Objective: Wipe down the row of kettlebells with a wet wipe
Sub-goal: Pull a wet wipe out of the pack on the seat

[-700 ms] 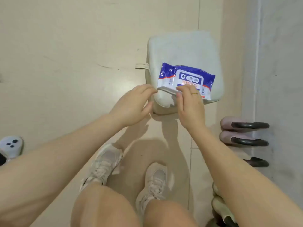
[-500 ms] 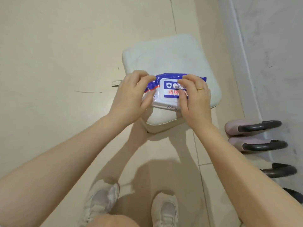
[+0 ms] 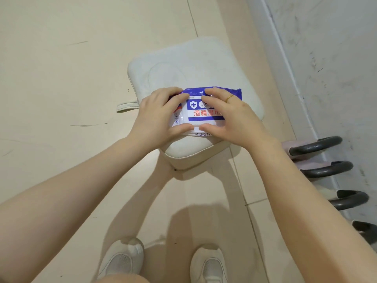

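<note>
Head camera view, looking straight down past 2 bare forearms. The left hand (image 3: 157, 117) and the right hand (image 3: 232, 117) sit close together, both clamped on a soft blue-and-white plastic pack of wet wipes (image 3: 206, 111), thumbs along its near edge and fingers curled over its far edge. A thin gold ring (image 3: 230, 98) shows on one finger of the right hand. The right fingertips rest at the far edge of the pack's white label flap; whether the flap is lifted at all cannot be told. No loose wipe is visible.

The pack rests on a square cream padded stool (image 3: 200, 64) with a small fabric loop on its left side. The stool stands on a pale beige tiled floor (image 3: 71, 58). White sneakers (image 3: 122, 260) show at the bottom edge.

To the right, along a grey wall (image 3: 336, 58), stands the row of kettlebells (image 3: 318, 147): dark curved handles, with pale pink bodies on the 2 farthest. 4 handles are visible, partly cut off by the right arm.

The step in hand appears to be opening the pack, so wiping has not begun. The next move likely calls for one hand to pin the pack while the other peels the flap and pinches out 1 wipe, before turning to the kettlebells.
</note>
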`<state>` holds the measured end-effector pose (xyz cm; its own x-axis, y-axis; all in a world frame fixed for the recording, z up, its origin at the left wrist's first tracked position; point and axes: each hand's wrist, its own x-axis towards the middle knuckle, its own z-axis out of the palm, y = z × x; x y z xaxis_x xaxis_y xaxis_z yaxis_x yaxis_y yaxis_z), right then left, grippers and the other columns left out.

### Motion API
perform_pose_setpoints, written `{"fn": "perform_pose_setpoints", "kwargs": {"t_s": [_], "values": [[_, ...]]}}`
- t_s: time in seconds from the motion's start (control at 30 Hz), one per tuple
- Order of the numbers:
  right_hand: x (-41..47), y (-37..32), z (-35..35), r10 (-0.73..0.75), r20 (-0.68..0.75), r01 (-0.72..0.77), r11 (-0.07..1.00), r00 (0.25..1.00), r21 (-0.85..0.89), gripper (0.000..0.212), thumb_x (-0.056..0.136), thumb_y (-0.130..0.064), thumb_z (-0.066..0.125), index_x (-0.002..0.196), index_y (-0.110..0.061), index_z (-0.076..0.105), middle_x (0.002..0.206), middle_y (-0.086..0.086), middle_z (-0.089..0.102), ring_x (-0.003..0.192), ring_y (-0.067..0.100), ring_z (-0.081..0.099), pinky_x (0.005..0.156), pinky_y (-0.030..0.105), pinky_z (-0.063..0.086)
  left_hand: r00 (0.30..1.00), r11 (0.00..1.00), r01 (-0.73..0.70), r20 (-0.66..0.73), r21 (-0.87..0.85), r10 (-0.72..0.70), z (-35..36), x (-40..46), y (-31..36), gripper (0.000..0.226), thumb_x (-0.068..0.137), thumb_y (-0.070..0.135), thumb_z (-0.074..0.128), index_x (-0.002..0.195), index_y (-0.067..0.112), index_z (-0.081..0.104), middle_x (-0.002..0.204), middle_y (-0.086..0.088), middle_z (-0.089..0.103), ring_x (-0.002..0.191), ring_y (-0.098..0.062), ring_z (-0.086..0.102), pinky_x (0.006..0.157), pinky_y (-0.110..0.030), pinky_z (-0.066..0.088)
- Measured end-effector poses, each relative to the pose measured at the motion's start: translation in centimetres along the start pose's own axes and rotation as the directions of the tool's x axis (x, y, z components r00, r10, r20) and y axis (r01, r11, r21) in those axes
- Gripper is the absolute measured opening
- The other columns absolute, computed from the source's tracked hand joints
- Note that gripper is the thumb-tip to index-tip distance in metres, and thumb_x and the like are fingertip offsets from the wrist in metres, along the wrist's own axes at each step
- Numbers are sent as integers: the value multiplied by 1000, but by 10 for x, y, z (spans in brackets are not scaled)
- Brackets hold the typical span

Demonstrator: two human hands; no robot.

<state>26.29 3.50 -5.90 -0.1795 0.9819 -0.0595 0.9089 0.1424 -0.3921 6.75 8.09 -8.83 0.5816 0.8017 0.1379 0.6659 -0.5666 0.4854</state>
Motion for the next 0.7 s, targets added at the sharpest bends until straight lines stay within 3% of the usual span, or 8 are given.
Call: {"fn": "perform_pose_setpoints", "kwargs": {"t_s": [0.1, 0.2, 0.3, 0.4, 0.47, 0.5, 0.6, 0.7], "values": [[-2, -2, 5, -133, -77, 121, 982, 988, -143, 49, 86, -37, 57, 118, 0, 59, 128, 18, 58, 119, 35, 55, 94, 38, 45, 1000, 1000, -11, -11, 16, 11, 1, 0, 0, 73, 70, 56, 54, 121, 4, 59, 122, -16, 61, 111, -36, 57, 90, -42, 42], [2, -3, 5, -175, -285, 124, 974, 942, -187, 64, 98, -46, 21, 97, -3, 69, 95, 14, 73, 81, 30, 70, 64, 31, 52, 999, 1000, -6, 38, 4, 6, -2, 1, 1, 76, 67, 56, 53, 126, 8, 55, 125, -13, 59, 115, -35, 54, 91, -42, 39], [16, -6, 3, -1, -413, -36, 996, 911, -80, 59, 96, -45, 24, 86, -7, 68, 83, 12, 69, 67, 32, 64, 53, 34, 48, 996, 997, 68, 59, -33, -66, 0, 3, 2, 78, 67, 47, 65, 133, 13, 43, 125, -8, 56, 115, -32, 50, 86, -34, 33], [27, -13, -1, 272, -597, -246, 961, 754, 127, 27, 88, -30, 49, 95, -8, 62, 96, 11, 59, 82, 30, 56, 61, 32, 42, 998, 978, 57, -27, -202, -64, 2, -2, 5, 74, 64, 40, 65, 128, 20, 35, 133, -14, 49, 115, -28, 48, 88, -31, 32], [30, -14, -2, 500, -538, -352, 865, 679, 358, 20, 88, -20, 54, 104, -9, 50, 89, 4, 52, 80, 23, 49, 64, 31, 34, 998, 977, 31, -43, -209, -40, 3, -5, 7, 59, 66, 41, 59, 116, 24, 35, 135, -18, 45, 115, -30, 48, 89, -33, 31], [29, -13, 1, 524, -477, -351, 844, 706, 406, 18, 87, -16, 54, 102, -8, 49, 84, 4, 51, 77, 23, 48, 64, 32, 34, 999, 981, 34, -22, -189, -39, 3, -5, 8, 53, 67, 42, 56, 114, 27, 36, 135, -16, 44, 115, -30, 48, 90, -34, 30], [15, -6, 14, 281, -381, -210, 953, 881, 217, 10, 82, -12, 53, 89, -7, 58, 85, 7, 61, 77, 26, 54, 69, 30, 39, 996, 979, 85, 19, -188, -82, 2, -2, 11, 53, 66, 45, 50, 119, 35, 48, 132, -7, 46, 119, -25, 44, 95, -35, 29], [3, 0, 11, 162, -288, -93, 967, 944, 239, 29, 81, -28, 46, 95, -10, 65, 96, 2, 65, 84, 15, 57, 73, 19, 38, 992, 968, 117, -10, -221, -123, 2, 1, 13, 61, 64, 48, 48, 119, 26, 60, 124, -4, 51, 117, -25, 47, 95, -35, 30]]}}
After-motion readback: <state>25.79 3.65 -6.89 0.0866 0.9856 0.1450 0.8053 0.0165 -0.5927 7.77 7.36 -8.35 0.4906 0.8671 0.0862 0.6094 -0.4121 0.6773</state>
